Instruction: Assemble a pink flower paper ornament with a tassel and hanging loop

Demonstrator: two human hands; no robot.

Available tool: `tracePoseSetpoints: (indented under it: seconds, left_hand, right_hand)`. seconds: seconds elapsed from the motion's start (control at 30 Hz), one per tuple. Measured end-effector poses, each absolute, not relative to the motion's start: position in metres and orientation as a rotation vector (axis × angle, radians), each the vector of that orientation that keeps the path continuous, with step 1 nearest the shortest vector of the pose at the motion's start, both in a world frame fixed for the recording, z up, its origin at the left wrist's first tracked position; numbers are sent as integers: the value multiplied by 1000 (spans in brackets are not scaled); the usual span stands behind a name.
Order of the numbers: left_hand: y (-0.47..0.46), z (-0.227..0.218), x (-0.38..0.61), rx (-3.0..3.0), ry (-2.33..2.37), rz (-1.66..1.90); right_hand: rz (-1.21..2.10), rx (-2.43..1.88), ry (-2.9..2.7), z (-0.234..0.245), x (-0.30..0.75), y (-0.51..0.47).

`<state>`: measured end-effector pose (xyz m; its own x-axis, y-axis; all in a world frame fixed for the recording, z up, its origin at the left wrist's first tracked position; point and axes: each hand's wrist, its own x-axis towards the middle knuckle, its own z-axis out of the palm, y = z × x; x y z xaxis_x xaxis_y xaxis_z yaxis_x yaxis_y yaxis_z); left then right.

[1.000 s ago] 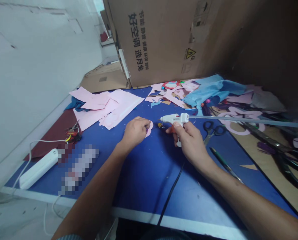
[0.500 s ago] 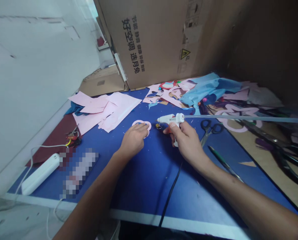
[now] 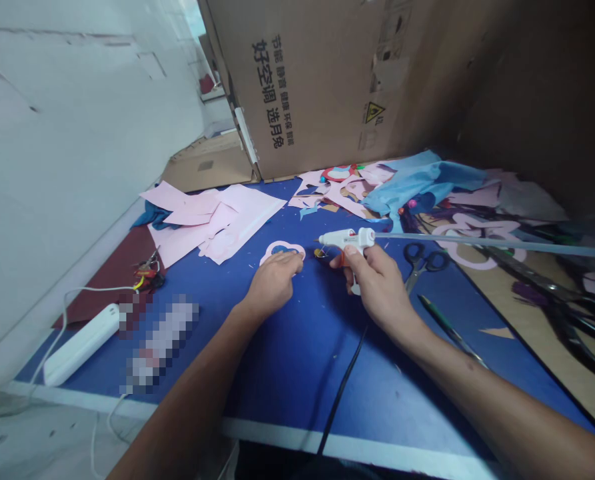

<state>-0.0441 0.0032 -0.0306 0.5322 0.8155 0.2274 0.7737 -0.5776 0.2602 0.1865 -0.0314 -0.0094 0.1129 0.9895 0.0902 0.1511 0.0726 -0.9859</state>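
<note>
Since a second ago the pink ring [image 3: 283,251] has gone from the curled left hand [image 3: 274,285] down onto the blue tabletop [image 3: 287,353]. It now lies flat just left of the glue gun [image 3: 348,239], and the gun itself has hardly shifted.

Nearest the camera, a black cord [image 3: 341,388] runs from the tabletop's front edge up to the glue gun's grip. Far to the left of the gun, near that same front edge, lies a white power strip [image 3: 81,343].

The right hand [image 3: 378,288] is clenched around the gun's grip and holds it level above the tabletop. Its nozzle points left, towards the ring, and stops just short of it. The left hand is released, grasping nothing. Its fingertips rest on the ring's near rim, left of the nozzle.

A long clear glue stick [image 3: 482,243] juts from the back of the gun to the right. Just right of the gun and under that stick lie black-handled scissors [image 3: 425,259], with a dark pen [image 3: 448,324] nearer than them.

Beyond the gun to the left lie loose pink sheets [image 3: 212,217]. Beyond it to the right there is a crumpled blue sheet [image 3: 420,179] among pink offcuts. Farthest back, behind the gun, stands a large cardboard box [image 3: 327,80] with printed lettering.
</note>
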Motion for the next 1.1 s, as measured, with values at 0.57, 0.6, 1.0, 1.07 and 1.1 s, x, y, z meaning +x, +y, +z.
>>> tracePoseSetpoints:
  seconds: [0.57,0.6,1.0,1.07,1.1]
  left_hand:
    - [6,-34,-43,2606,1358,609]
    - [7,-34,-44,2596,1369,648]
    - [18,-38,-43,2292,1471,738]
    - [19,-38,-43,2265,1477,749]
    - [19,-37,-43,2270,1482,738]
  right_hand:
    - [997,-1298,-1275,-8,187,-31]
    - [997,-1296,-1272,-8,186,-31]
    - [1000,-1297,-1279,-9,186,-32]
    - [1002,-1291,-1278,-10,186,-32]
    - [1008,-1289,-1275,-10,186,-31]
